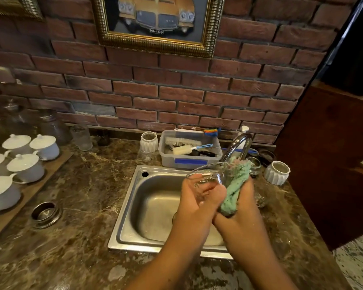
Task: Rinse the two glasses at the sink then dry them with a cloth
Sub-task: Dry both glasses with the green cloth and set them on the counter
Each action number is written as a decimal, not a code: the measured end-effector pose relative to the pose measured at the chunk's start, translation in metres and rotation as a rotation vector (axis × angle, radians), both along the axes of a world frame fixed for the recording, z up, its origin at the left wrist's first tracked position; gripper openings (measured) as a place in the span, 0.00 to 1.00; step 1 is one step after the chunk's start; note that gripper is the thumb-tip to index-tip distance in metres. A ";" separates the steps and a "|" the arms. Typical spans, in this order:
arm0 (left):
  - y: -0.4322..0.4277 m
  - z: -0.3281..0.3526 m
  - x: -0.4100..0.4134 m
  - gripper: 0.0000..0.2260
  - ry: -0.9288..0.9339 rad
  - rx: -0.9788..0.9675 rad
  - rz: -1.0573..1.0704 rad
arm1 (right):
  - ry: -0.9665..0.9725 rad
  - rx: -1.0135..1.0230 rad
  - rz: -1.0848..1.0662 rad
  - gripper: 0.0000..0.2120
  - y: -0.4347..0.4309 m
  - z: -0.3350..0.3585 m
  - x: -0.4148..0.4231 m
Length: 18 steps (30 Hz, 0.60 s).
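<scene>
Over the steel sink (134,208), toward its 2 o'clock corner, both hands meet around one clear glass (206,177). The left hand (194,203) has its fingers curled round the glass's body and holds it tilted above the basin, its rim facing up and away. The right hand (246,208) is clamped on a green cloth (236,188), bunched and pressed against the glass's right side; whether the cloth reaches inside cannot be told. The thumbs touch where the hands come together.

At 3 o'clock from the right hand something small and clear (261,200) sits on the marble counter (82,195), too blurred to say if it is the other glass.

At the sink's 12 o'clock stands a plastic tub (168,159) holding brushes, with the curved tap (238,143) at 1 o'clock behind the cloth. A white ribbed jar (277,172) stands at 3 o'clock from the cloth. White lidded cups (23,166) crowd a wooden board at the sink's 9 o'clock, and a gold-framed car picture (157,21) hangs on the brick wall (176,80) at 12 o'clock.
</scene>
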<state>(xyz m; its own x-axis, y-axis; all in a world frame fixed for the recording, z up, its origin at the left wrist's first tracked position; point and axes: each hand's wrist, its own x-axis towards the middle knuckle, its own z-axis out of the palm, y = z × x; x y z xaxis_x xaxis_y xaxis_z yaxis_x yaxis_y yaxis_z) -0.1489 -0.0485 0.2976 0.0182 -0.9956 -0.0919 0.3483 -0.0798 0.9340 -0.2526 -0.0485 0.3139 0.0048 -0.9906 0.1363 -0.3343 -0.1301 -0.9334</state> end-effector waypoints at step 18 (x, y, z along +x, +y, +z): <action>0.017 -0.053 0.052 0.26 0.200 0.318 -0.092 | -0.059 0.635 -0.060 0.15 -0.028 -0.033 -0.050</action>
